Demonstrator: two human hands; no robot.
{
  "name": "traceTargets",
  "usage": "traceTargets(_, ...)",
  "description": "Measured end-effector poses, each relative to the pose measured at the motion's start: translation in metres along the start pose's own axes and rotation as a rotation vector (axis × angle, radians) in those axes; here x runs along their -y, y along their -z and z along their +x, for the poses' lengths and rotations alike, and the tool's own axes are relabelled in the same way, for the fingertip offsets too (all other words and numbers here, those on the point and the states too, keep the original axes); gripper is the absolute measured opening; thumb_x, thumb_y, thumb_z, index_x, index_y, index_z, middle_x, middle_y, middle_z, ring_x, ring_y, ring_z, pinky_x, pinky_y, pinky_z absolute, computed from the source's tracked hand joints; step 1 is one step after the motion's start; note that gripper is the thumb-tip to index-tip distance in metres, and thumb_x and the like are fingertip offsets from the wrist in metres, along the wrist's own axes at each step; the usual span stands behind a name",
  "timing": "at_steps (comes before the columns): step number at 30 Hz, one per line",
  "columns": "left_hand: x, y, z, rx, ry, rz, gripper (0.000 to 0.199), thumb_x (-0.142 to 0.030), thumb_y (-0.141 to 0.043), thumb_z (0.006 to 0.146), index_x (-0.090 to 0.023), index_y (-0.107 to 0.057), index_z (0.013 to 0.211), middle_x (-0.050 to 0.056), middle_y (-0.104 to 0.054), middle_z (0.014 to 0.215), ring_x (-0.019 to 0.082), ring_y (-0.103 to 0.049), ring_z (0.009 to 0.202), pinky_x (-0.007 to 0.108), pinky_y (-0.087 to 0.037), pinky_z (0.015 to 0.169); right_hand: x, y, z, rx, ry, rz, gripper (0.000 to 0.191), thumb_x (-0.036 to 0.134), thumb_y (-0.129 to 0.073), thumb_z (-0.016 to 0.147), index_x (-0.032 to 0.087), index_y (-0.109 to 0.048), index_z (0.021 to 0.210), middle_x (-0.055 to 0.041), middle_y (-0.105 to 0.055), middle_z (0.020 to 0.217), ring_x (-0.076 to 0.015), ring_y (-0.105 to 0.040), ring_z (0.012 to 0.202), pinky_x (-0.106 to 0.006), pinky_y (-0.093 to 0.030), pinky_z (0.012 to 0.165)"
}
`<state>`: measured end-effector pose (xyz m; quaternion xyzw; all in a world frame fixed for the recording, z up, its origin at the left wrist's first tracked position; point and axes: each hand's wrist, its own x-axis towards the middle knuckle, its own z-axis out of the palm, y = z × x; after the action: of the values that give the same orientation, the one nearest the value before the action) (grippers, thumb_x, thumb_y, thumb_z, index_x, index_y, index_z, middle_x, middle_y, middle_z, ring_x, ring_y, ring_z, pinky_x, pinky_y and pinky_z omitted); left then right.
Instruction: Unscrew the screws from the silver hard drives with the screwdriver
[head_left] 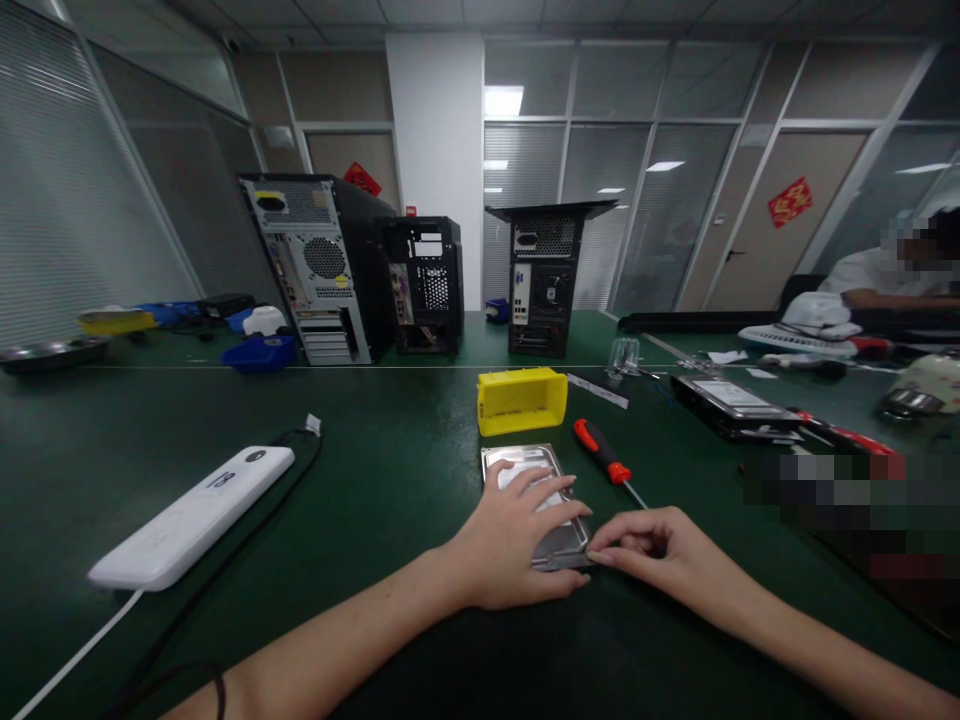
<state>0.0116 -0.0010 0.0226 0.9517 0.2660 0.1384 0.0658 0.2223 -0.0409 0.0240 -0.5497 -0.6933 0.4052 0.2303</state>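
Note:
A silver hard drive (pixel 559 548) lies on the green table in front of me, its label partly covered. My left hand (pixel 517 530) spans it from the left, fingers spread over the top and thumb along the near edge, holding it against the table. At its near right corner, my right hand (pixel 645 545) is closed in a pinch, thumb and forefinger tips touching the edge. Whatever sits between those tips is too small to make out. Just beyond lies a red and black screwdriver (pixel 602 452), its shaft pointing towards my right hand. A yellow bin (pixel 523 402) stands behind the drive.
A white power strip (pixel 196 515) and black cable lie left. Computer cases (pixel 352 270) stand at the back, near a blue bin (pixel 260 352). Another drive (pixel 731 395) and red-handled pliers (pixel 844 435) are on the right. Another person (pixel 870 270) sits at far right.

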Motion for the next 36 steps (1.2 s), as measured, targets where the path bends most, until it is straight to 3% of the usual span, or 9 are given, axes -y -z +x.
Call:
traceTargets(3, -0.0003, 0.0002, -0.0001, -0.006, 0.001, 0.002, 0.057, -0.057, -0.052, 0.08, -0.03, -0.045, 0.129, 0.006, -0.038, 0.143, 0.033, -0.033, 0.129, 0.06, -0.014, 0.102, -0.0005, 0.0024, -0.0003, -0.005, 0.018, 0.007, 0.031, 0.042, -0.059, 0.078, 0.016, -0.073, 0.088, -0.0036, -0.067, 0.074, -0.0119, -0.052, 0.062, -0.022, -0.039, 0.056)
traceTargets(6, -0.0003, -0.0003, 0.0, -0.006, 0.003, -0.001, 0.057, -0.057, -0.053, 0.079, -0.03, -0.045, 0.128, 0.007, -0.039, 0.142, 0.032, -0.032, 0.13, 0.06, -0.014, 0.103, -0.0008, 0.0021, -0.0004, 0.004, 0.044, 0.012, 0.03, 0.041, -0.058, 0.079, 0.019, -0.074, 0.091, -0.0054, -0.07, 0.088, -0.0156, -0.059, 0.074, -0.025, -0.044, 0.064)
traceTargets(13, 0.0013, -0.0031, -0.0004, -0.028, -0.007, 0.005, 0.057, -0.057, -0.052, 0.08, -0.03, -0.044, 0.129, 0.007, -0.038, 0.143, 0.033, -0.033, 0.129, 0.06, -0.014, 0.102, -0.0065, -0.0012, 0.0003, 0.005, 0.124, -0.078, 0.032, 0.04, -0.055, 0.083, 0.018, -0.074, 0.096, -0.0061, -0.067, 0.08, -0.0148, -0.056, 0.069, -0.025, -0.042, 0.061)
traceTargets(25, 0.0023, -0.0022, -0.0006, -0.03, -0.016, 0.004, 0.057, -0.058, -0.051, 0.08, -0.029, -0.044, 0.129, 0.007, -0.039, 0.142, 0.033, -0.033, 0.129, 0.059, -0.014, 0.103, -0.0025, 0.0041, -0.0019, -0.05, 0.082, -0.163, 0.036, 0.043, -0.056, 0.08, 0.018, -0.072, 0.1, -0.0068, -0.067, 0.082, -0.0136, -0.051, 0.061, -0.025, -0.036, 0.054)
traceTargets(36, 0.002, -0.0046, -0.0007, -0.051, -0.02, 0.021, 0.057, -0.058, -0.053, 0.079, -0.03, -0.045, 0.128, 0.008, -0.04, 0.141, 0.032, -0.034, 0.128, 0.058, -0.016, 0.102, -0.0039, 0.0051, -0.0065, -0.13, 0.25, -0.362, 0.026, 0.035, -0.051, 0.086, 0.023, -0.072, 0.096, -0.0045, -0.065, 0.075, -0.0142, -0.055, 0.064, -0.025, -0.04, 0.058)
